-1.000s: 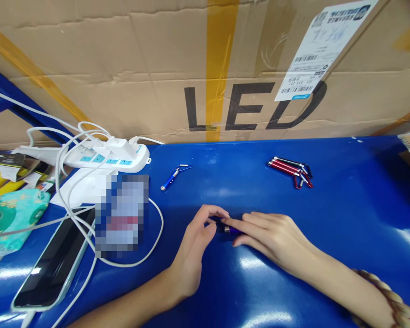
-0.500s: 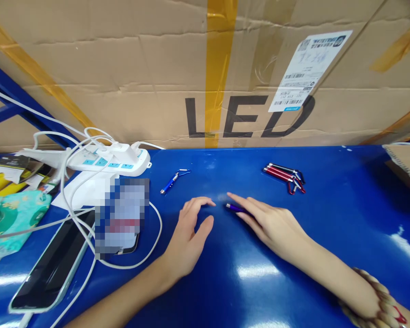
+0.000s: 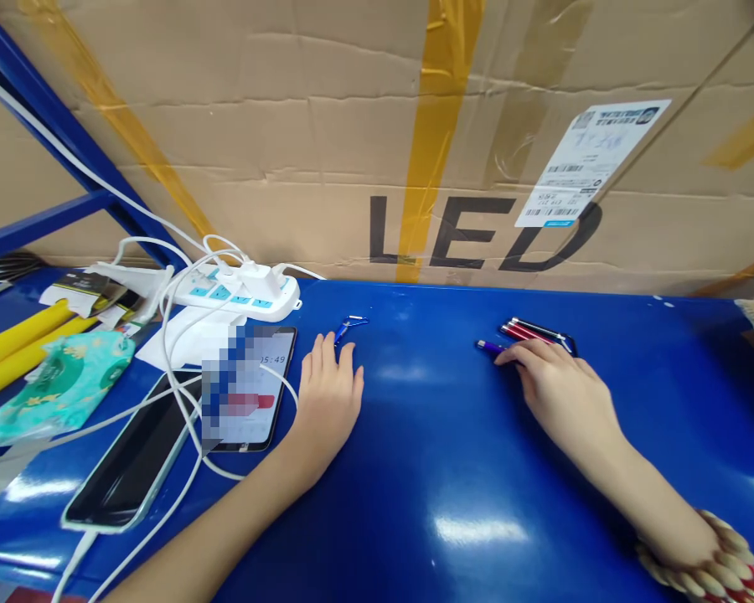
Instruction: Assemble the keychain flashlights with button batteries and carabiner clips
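My right hand pinches a small purple keychain flashlight, whose front end sticks out to the left of the fingertips. Its rear part is hidden under the hand. Just beyond lie red keychain flashlights and a black one, side by side and partly covered by my fingers. On the left, my left hand reaches over a blue keychain flashlight with its fingers stretched out. The fingers hide the flashlight's near end; its carabiner clip points away to the right.
A phone lies left of my left hand, and a second phone beside it. White cables loop over both from a power strip. Yellow tubes and a green packet lie far left. A large cardboard box stands behind.
My right hand has carried the purple flashlight right and away from me, up to the red ones. My left hand has moved forward and left to the blue flashlight. The view has shifted.
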The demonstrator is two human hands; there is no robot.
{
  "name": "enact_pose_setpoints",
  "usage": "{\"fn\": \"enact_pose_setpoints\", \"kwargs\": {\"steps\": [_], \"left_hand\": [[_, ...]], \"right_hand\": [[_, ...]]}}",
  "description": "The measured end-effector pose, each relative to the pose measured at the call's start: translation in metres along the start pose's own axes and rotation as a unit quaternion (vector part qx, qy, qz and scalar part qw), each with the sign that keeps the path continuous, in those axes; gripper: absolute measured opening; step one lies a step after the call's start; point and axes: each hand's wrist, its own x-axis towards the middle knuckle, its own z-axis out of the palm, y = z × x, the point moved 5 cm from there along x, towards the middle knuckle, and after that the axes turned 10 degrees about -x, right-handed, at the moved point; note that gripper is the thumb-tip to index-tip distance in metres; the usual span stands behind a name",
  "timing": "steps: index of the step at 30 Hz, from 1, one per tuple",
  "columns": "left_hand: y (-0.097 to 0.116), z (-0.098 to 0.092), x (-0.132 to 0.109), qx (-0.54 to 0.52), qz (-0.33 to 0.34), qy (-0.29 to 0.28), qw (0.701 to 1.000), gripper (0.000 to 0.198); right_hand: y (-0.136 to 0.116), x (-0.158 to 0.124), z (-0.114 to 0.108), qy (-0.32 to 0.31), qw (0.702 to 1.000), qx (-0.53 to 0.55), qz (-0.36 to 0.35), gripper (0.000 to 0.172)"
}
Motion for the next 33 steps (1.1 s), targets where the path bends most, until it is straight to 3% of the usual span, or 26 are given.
{"fn": "enact_pose_setpoints", "kwargs": {"steps": [10,16,19,23,28,33], "left_hand": [[0.015,-0.005,0.000,-0.086,0.037,-0.089,0.992,0.030],[0.022,-0.002,-0.002,-0.155,0.061,-0.135,0.977,0.027],[0.030,0.001,-0.005,-0.233,0.062,-0.172,0.955,0.024],[0.043,0.005,-0.015,-0.315,0.060,-0.197,0.927,0.022],[0.055,0.003,-0.022,-0.427,0.040,-0.173,0.887,0.019],[0.054,-0.002,-0.020,-0.509,-0.031,-0.137,0.849,0.018]], "right_hand": [[0.006,-0.003,-0.001,0.030,0.996,-0.075,-0.023,0.040],[0.002,-0.002,-0.003,0.034,0.992,-0.117,-0.030,0.027],[-0.008,0.002,-0.009,0.042,0.998,-0.033,-0.014,0.029],[-0.044,0.000,-0.026,0.018,0.983,0.143,-0.118,0.037],[-0.082,-0.017,-0.048,-0.033,0.945,0.236,-0.224,0.039],[-0.086,-0.021,-0.049,-0.055,0.933,0.285,-0.212,0.034]]}}
